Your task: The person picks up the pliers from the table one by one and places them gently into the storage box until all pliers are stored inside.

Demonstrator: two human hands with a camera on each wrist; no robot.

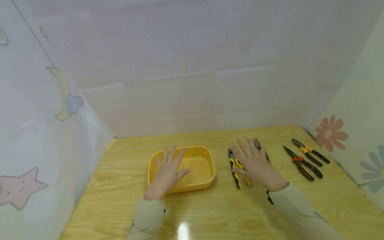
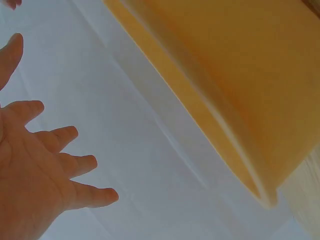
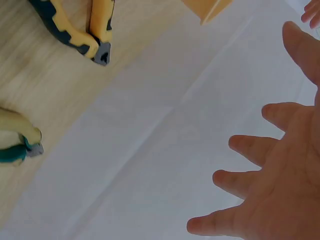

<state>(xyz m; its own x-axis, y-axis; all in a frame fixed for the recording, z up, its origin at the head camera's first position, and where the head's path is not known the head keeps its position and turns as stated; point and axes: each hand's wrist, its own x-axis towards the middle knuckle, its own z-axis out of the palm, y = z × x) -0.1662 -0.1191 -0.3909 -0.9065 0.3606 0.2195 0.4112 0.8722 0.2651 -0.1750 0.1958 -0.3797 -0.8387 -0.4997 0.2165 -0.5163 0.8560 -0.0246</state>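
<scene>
My left hand (image 1: 166,175) hovers over the near left part of a yellow plastic basin (image 1: 205,166), fingers spread and straight, holding nothing. The left wrist view shows that palm (image 2: 30,170) apart from the basin's wall (image 2: 260,90). To the right, my right hand (image 1: 257,166) is spread in the air above two pairs of pliers, also holding nothing. Yellow-and-black pliers (image 1: 232,163) lie just left of it, handles toward me. Green-handled pliers (image 1: 257,144) are partly hidden behind its fingers; the right wrist view shows their yellow-and-green handles (image 3: 20,152).
Red-and-black long-nose pliers (image 1: 300,161) and orange-and-black pliers (image 1: 309,151) lie at the right of the wooden table (image 1: 120,173). A pale cloth wall (image 1: 192,83) rises behind the table, with printed cloth on both sides.
</scene>
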